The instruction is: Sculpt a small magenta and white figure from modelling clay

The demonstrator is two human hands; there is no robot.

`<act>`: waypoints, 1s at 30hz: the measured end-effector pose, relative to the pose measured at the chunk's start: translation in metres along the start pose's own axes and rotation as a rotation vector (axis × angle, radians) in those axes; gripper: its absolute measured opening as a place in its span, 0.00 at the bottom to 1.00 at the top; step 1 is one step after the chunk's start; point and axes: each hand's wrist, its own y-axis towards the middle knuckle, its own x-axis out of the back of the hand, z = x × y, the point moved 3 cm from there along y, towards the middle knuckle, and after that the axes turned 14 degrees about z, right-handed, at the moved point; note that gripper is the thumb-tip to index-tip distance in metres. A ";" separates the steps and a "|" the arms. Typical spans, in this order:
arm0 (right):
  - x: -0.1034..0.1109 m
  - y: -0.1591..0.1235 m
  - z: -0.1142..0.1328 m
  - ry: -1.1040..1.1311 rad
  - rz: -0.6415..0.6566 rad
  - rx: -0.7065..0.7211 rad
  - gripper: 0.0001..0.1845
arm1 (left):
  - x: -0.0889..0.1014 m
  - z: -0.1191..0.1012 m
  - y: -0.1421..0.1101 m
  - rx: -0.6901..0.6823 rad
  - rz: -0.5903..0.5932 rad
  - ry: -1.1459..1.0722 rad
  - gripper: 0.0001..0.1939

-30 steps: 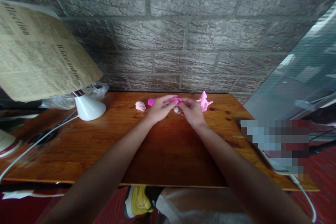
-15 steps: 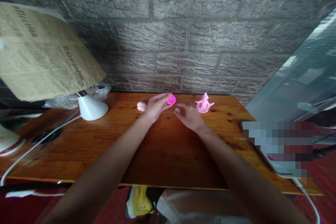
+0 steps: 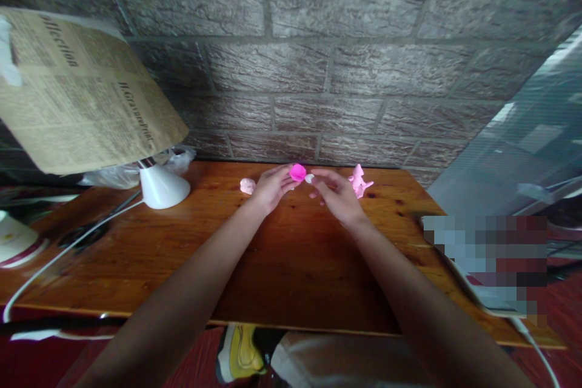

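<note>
A bright pink rounded piece (image 3: 297, 172), clay-like in look, is pinched in my left hand (image 3: 271, 190) above the desk. My right hand (image 3: 337, 193) grips a small whitish lump (image 3: 310, 179) between thumb and finger, right beside the pink piece; whether the two touch I cannot tell. Left of my left hand lies a pale pink lump (image 3: 248, 186) on the wood. Behind my right hand stands a pale pink figure (image 3: 359, 179) with a pointed top, partly hidden by that hand.
A lamp with a newsprint shade (image 3: 91, 97) and white base (image 3: 163, 186) stands at the left, its cord trailing forward. Black scissors-like handles (image 3: 82, 235) and a white cup (image 3: 18, 242) sit farther left. A flat device (image 3: 482, 279), blurred out, lies right. A brick wall (image 3: 291, 60) borders the wooden desk (image 3: 300, 279).
My right hand has risen and brought the whitish lump up beside the pink piece. The left hand has turned the pink piece more toward me. The view has shifted slightly.
</note>
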 end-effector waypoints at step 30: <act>-0.008 -0.008 0.016 -0.158 0.016 0.168 0.16 | -0.006 0.010 -0.003 0.044 0.139 -0.033 0.06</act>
